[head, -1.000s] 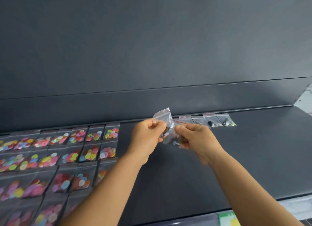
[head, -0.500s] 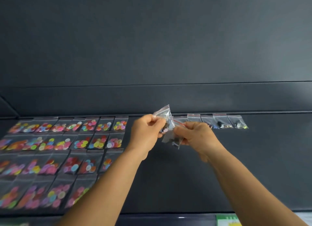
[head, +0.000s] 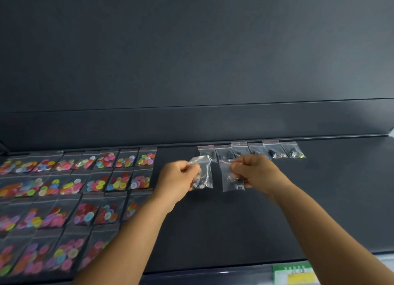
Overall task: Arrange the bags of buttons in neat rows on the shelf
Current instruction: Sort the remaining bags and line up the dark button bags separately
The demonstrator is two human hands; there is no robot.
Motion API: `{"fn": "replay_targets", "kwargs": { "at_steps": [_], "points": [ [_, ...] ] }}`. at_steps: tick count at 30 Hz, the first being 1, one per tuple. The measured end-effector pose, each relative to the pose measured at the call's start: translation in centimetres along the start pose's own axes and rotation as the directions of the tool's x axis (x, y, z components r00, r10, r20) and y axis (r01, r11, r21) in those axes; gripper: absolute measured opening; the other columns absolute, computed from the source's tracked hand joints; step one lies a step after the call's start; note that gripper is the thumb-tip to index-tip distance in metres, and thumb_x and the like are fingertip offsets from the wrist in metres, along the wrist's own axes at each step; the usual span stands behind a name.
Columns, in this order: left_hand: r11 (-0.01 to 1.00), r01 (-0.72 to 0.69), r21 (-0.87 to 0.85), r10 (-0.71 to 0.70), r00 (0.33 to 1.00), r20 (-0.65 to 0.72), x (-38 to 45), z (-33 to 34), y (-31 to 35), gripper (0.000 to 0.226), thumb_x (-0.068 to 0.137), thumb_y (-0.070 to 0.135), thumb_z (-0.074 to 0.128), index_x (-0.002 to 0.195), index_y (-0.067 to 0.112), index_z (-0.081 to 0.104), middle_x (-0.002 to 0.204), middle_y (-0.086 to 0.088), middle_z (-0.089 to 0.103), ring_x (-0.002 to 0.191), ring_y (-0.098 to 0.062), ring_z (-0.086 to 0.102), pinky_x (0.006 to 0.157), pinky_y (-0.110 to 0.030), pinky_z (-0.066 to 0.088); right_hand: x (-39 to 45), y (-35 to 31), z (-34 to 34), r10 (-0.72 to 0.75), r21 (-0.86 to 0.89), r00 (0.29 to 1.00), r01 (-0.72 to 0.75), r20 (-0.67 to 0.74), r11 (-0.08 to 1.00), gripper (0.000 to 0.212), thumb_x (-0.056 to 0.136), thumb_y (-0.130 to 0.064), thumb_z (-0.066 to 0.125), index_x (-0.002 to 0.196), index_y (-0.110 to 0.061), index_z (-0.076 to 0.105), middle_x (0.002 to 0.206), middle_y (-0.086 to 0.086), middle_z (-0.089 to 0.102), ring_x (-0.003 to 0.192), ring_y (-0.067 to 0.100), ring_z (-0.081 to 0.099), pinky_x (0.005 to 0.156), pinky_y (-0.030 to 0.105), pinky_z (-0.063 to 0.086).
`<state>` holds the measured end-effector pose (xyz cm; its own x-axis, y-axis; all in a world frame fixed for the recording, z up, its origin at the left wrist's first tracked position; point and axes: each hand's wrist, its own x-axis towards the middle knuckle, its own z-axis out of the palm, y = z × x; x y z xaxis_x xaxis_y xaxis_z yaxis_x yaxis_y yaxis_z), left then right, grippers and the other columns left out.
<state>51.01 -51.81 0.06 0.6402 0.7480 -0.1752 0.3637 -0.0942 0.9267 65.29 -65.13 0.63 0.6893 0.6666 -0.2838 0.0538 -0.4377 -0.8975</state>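
L hand (head: 178, 177) grips bag (head: 203, 174); R hand (head: 254, 171) grips 2nd bag (head: 230, 181).

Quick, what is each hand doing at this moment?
Left hand: pinches a small clear plastic bag of buttons.
Right hand: pinches another small clear plastic bag.

**Count of items on shelf**

Two hands are seen, left hand (head: 178, 179) and right hand (head: 253, 174); one clear bag is held in each. Six small bags of dark buttons (head: 273, 151) are counted in the upper-right row. Colourful bags (head: 119, 179), left: five rows, blurred, not counted exactly.
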Motion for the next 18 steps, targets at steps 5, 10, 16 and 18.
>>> {"fn": "replay_targets", "kwargs": {
  "at_steps": [5, 10, 16, 18],
  "points": [
    [0.937, -0.082, 0.340, 0.099, 0.994, -0.034, 0.6, 1.1, -1.0, 0.024, 0.090, 0.030, 0.059, 0.106, 0.014, 0.066, 0.101, 0.000, 0.069, 0.085, -0.013, 0.062, 0.079, -0.032, 0.053, 0.8, 1.0, 1.3, -0.141, -0.442, 0.976, 0.055, -0.165, 0.895, 0.031, 0.087, -0.023, 0.060, 0.117, -0.018, 0.058, 0.111, 0.003, 0.064, 0.100, 0.021, 0.060, 0.084, 0.030, 0.047],
    [0.727, -0.252, 0.639, 0.325, 0.946, 0.004, 0.0, 0.6, -1.5, 0.042, 0.092, 0.033, 0.056, 0.131, 0.021, 0.051, 0.127, 0.001, 0.052, 0.117, -0.019, 0.047, 0.091, -0.030, 0.042, -0.4, 1.6, 1.3, -0.326, -0.601, 0.939, 0.201, -0.106, 0.773, 0.032, 0.087, -0.025, 0.061, 0.119, -0.023, 0.061, 0.122, 0.003, 0.054, 0.115, 0.024, 0.050, 0.093, 0.033, 0.044],
    [0.589, -0.420, 0.691, 0.377, 0.898, 0.225, -0.7, 2.2, -2.4, 0.036, 0.096, 0.032, 0.048, 0.130, 0.023, 0.055, 0.134, 0.009, 0.049, 0.123, -0.013, 0.039, 0.097, -0.026, 0.039, -1.0, 2.9, 2.8, -0.366, -0.714, 0.930, 0.284, 0.042, 0.640, 0.020, 0.091, -0.027, 0.052, 0.102, -0.020, 0.067, 0.111, -0.002, 0.059, 0.109, 0.021, 0.048, 0.091, 0.025, 0.037],
    [0.577, -0.449, 0.683, 0.393, 0.885, 0.250, -0.6, 2.6, -2.7, 0.036, 0.097, 0.031, 0.047, 0.132, 0.022, 0.054, 0.137, 0.010, 0.048, 0.125, -0.012, 0.037, 0.099, -0.024, 0.036, -1.0, 3.3, 2.4, -0.386, -0.721, 0.921, 0.297, 0.044, 0.626, 0.021, 0.092, -0.023, 0.049, 0.100, -0.019, 0.068, 0.111, -0.004, 0.060, 0.105, 0.019, 0.049, 0.089, 0.023, 0.036]
  ]
}}
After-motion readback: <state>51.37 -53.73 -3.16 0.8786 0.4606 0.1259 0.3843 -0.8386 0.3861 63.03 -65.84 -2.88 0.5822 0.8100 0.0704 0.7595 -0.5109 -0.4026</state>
